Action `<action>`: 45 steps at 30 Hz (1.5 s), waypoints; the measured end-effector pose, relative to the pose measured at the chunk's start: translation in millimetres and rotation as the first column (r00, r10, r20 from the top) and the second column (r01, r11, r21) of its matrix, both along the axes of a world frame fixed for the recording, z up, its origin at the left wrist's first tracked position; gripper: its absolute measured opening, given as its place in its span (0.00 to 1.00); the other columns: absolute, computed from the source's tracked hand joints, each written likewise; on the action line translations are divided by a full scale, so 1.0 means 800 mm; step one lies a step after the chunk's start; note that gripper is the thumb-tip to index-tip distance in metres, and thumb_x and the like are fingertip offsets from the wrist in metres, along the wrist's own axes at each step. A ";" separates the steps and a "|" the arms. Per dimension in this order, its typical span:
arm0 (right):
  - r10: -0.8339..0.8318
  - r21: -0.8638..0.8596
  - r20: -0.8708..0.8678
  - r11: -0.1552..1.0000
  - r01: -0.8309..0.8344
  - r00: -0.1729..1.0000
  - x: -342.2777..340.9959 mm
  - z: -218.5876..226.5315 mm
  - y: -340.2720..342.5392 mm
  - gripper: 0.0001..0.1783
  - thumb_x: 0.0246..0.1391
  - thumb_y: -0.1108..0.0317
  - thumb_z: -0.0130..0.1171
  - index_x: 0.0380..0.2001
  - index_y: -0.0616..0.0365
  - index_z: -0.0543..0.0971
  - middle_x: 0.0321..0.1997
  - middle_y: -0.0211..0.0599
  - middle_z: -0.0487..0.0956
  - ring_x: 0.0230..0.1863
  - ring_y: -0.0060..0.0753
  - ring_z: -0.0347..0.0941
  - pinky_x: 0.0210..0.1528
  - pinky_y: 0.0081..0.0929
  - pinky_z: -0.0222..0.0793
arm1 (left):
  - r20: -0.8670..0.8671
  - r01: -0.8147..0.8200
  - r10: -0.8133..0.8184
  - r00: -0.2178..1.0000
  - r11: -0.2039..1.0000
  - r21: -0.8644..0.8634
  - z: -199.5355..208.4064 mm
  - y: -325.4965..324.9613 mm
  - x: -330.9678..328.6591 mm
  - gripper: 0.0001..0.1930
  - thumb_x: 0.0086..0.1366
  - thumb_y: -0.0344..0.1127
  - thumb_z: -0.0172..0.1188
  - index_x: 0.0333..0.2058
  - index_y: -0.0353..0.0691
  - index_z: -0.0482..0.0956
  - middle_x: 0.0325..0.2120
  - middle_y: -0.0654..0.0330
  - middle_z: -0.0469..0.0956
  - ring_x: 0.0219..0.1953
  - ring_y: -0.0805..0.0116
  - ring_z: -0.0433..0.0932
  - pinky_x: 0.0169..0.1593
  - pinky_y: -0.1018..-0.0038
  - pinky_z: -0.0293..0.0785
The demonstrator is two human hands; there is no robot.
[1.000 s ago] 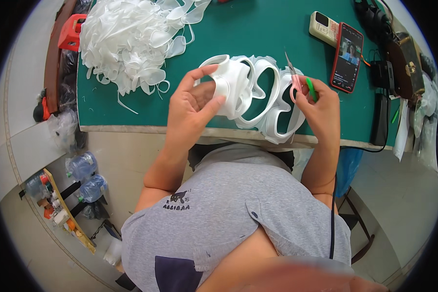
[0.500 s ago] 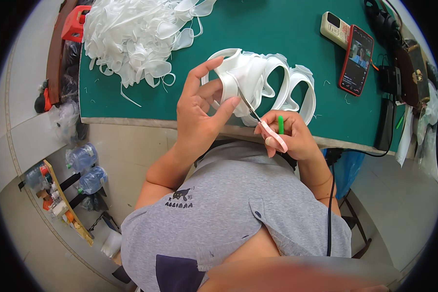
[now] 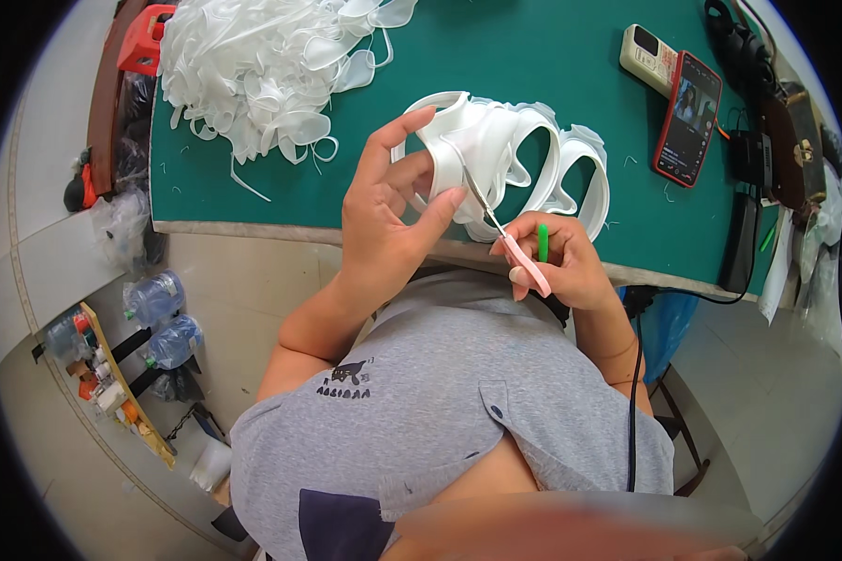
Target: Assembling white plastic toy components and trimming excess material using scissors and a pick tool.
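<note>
My left hand (image 3: 388, 201) pinches the near left rim of a white rubbery piece shaped like a mask skirt (image 3: 477, 136), its thumb in front and fingers inside the opening. My right hand (image 3: 566, 264) grips pink-handled scissors (image 3: 526, 265). Their metal blades lie against the white piece just right of my left thumb; whether they have cut into it I cannot tell. A short green stick-like bit (image 3: 543, 241) sticks up between the right fingers. More white skirts (image 3: 590, 192) adjoin the held one on its right, above the table's near edge.
A heap of white translucent offcuts (image 3: 253, 70) covers the far left of the green table (image 3: 496, 51). At the right lie a red-edged phone (image 3: 688, 117) and a beige keypad phone (image 3: 647, 58). A black cable (image 3: 638, 402) hangs beside my right arm.
The scissors have turned slightly in my right hand, so the pink handle looks narrower. My left hand keeps its hold on the white mask skirt, with hardly any shift.
</note>
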State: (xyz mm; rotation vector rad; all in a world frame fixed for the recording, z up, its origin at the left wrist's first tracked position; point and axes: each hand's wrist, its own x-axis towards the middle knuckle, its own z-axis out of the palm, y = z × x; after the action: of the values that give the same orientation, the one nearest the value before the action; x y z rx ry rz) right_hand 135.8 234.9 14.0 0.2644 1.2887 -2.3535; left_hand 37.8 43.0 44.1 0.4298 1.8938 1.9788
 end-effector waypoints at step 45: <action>-0.008 0.595 -0.373 0.765 0.246 0.928 0.009 0.025 -0.013 0.17 0.42 0.71 0.68 0.39 0.61 0.79 0.21 0.22 0.77 0.21 0.05 0.64 0.22 0.06 0.52 | -0.168 -0.015 -0.006 0.986 0.992 -0.126 0.001 0.002 0.010 0.33 0.56 0.18 0.60 0.61 0.33 0.61 0.48 0.55 0.76 0.39 0.73 0.78 0.45 0.78 0.73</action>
State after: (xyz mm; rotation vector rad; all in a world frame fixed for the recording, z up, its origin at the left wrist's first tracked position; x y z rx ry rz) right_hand 142.7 224.3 33.7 0.1353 2.3066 -2.0370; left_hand 46.1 44.2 45.2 0.5734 2.1107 1.8628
